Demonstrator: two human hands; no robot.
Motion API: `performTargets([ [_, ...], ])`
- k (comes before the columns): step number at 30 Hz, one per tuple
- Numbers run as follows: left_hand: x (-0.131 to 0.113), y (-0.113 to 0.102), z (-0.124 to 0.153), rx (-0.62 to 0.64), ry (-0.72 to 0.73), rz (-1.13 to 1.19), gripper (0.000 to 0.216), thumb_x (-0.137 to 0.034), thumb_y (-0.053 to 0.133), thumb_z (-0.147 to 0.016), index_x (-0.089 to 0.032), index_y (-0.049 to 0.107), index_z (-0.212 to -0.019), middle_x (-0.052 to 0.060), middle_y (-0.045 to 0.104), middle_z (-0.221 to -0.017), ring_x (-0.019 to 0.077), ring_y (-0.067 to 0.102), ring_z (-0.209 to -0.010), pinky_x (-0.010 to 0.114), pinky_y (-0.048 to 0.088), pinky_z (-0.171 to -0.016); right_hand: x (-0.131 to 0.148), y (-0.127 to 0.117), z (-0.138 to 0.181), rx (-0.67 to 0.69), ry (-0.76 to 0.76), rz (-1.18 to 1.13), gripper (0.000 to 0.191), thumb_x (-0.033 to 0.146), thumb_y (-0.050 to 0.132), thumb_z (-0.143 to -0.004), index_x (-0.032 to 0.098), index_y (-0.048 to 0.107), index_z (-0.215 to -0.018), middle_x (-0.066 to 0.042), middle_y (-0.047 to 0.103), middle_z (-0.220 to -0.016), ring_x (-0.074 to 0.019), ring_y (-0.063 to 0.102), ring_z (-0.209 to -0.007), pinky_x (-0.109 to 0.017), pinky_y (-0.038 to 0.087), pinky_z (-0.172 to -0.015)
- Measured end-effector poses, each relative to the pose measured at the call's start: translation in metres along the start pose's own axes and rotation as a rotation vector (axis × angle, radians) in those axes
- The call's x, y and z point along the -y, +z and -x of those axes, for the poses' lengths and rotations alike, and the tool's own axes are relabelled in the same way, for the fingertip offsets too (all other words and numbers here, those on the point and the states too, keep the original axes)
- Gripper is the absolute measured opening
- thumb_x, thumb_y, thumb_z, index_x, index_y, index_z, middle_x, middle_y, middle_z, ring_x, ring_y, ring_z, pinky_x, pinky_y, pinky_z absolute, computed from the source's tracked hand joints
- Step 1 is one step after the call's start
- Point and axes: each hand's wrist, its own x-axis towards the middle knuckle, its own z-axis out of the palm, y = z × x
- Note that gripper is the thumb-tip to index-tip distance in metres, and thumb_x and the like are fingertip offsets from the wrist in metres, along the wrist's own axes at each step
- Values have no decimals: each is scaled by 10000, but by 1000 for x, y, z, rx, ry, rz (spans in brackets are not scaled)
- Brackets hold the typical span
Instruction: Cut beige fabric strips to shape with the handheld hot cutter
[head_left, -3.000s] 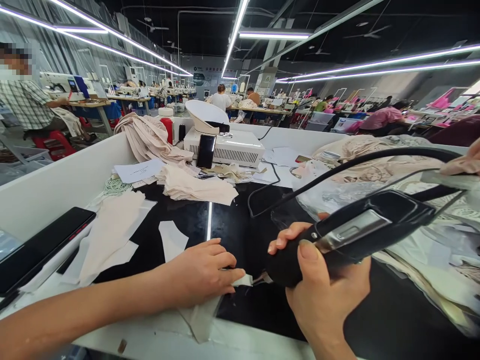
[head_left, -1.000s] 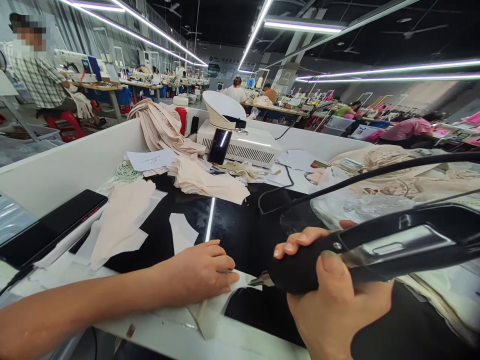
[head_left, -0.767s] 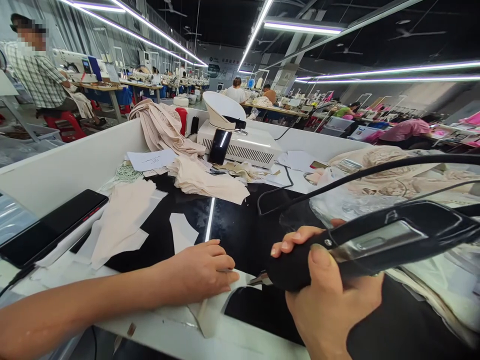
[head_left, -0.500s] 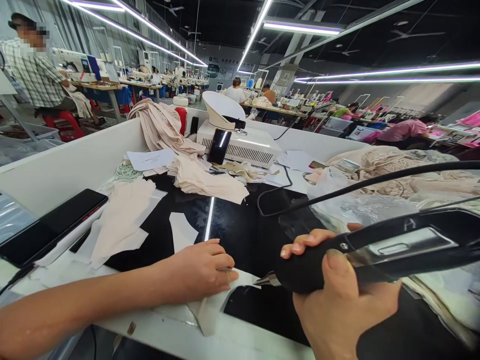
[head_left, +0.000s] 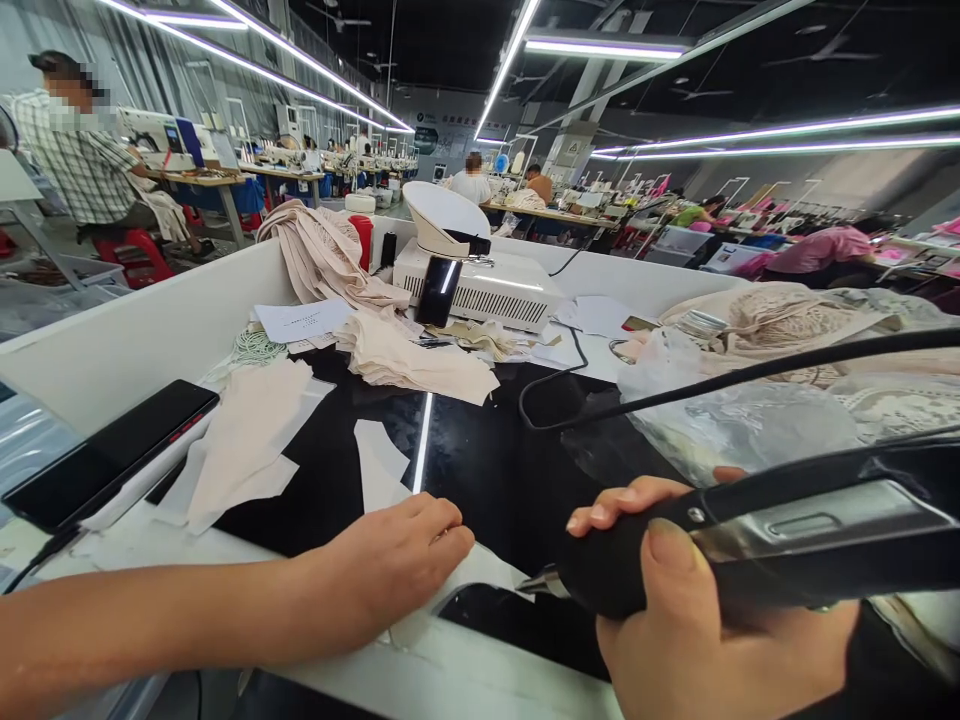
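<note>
My right hand (head_left: pixel 697 640) is wrapped round a black hand-held cutting tool (head_left: pixel 757 545) with a metal tip (head_left: pixel 536 582) and a black cable (head_left: pixel 720 380) running off right. The tip touches a thin pale fabric piece (head_left: pixel 487 570) lying on the black glossy table top (head_left: pixel 480 470). My left hand (head_left: pixel 394 570) lies on that piece just left of the tip, fingers curled and pressing it down.
A black phone (head_left: pixel 105 455) rests on the white left wall of the table. Pale fabric pieces (head_left: pixel 247 440) and a folded stack (head_left: pixel 409 365) lie beyond. A white machine (head_left: pixel 480 285) stands at the back; bagged lace fabric (head_left: pixel 750 420) at right. People sit at sewing tables behind.
The tool and my right hand have shifted slightly right and nearer me along the fabric edge. My left hand has slid a little nearer too. The view has tipped down somewhat.
</note>
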Motion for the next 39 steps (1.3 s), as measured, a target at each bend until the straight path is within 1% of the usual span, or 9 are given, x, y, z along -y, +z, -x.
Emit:
performTargets([
  [2,-3,-2,-1,98,-59,91,442,126,627,-921,-164,644,-1255,122,742,-1336,254,757,-1162,324,673,-1005,3,-4,4,-28,3,40,494,307,1038,-761,319,758,-1167,52,777,-798,-226,708,-574,-414,670,-516],
  [5,-2,-2,-2,144,-98,199,439,127,582,-959,-186,621,-1265,115,739,-1358,259,751,-1208,344,670,-1061,6,-9,11,-68,22,72,534,322,1049,-741,349,769,-1195,52,783,-827,-244,711,-593,-452,680,-561],
  [16,6,4,2,134,-30,155,465,49,676,-957,-180,654,-1361,144,751,-1447,278,746,-1319,345,653,-1118,13,-11,26,-112,95,15,638,316,1124,-690,319,778,-1226,51,804,-852,-228,731,-682,-408,703,-600],
  [22,10,9,3,50,55,76,449,-4,737,-1001,-159,698,-1421,154,752,-1493,263,752,-1328,314,650,-1112,15,-10,34,-121,100,35,653,387,1135,-713,304,779,-1254,34,790,-866,-228,722,-674,-428,697,-583],
  [31,3,12,-1,25,95,-145,234,-7,705,-1088,-156,726,-1268,117,779,-1305,222,776,-1138,277,660,-855,18,-1,36,-152,88,67,642,402,1118,-713,295,769,-1241,36,778,-840,-233,704,-624,-440,686,-557],
  [33,-2,9,-3,18,104,-194,146,-77,687,-1151,-150,731,-1268,122,791,-1270,230,783,-1102,294,656,-833,19,-2,36,-139,74,78,643,417,1116,-732,288,758,-1251,34,777,-841,-231,701,-610,-450,685,-561],
  [35,-7,7,-4,9,113,-224,145,-256,679,-1227,-146,733,-1306,126,804,-1212,246,790,-1065,320,660,-849,20,-3,36,-138,53,90,645,434,1113,-747,279,753,-1259,34,775,-835,-224,691,-590,-452,683,-560],
  [37,-12,6,-4,0,120,-246,389,-510,688,-1238,-155,720,-1394,128,817,-1181,266,800,-1045,348,666,-876,20,-5,36,-133,59,91,650,431,1118,-744,274,754,-1259,34,776,-836,-222,694,-599,-447,690,-572],
  [39,-15,6,-4,-15,126,-267,624,-724,695,-1174,-188,690,-1493,139,830,-1214,292,814,-1072,369,669,-903,21,-6,37,-130,80,73,666,427,1127,-727,271,753,-1256,34,772,-845,-221,703,-618,-432,693,-571],
])
